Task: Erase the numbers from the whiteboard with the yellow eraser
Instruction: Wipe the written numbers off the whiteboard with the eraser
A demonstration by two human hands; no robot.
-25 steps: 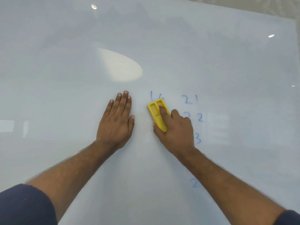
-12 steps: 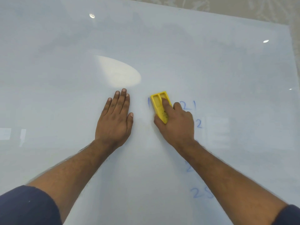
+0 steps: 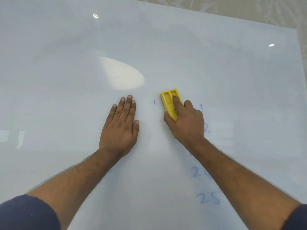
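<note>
Whiteboard (image 3: 166,47) filling the view, its near edge cut off. Left hand (image 3: 120,128) flat mid-board, fingers straight. Right hand (image 3: 186,123) gripping yellow eraser (image 3: 169,101) just beside it, partly hiding faint blue numbers (image 3: 208,198) toward the near right.

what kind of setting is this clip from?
Hard to pin down: probably an office or classroom-type room. Nearly all that shows is a large glossy whiteboard with blue handwritten numbers, ceiling lights reflected in it, and a yellow eraser in the right hand. Patterned wall or floor beyond the top edge.
</note>
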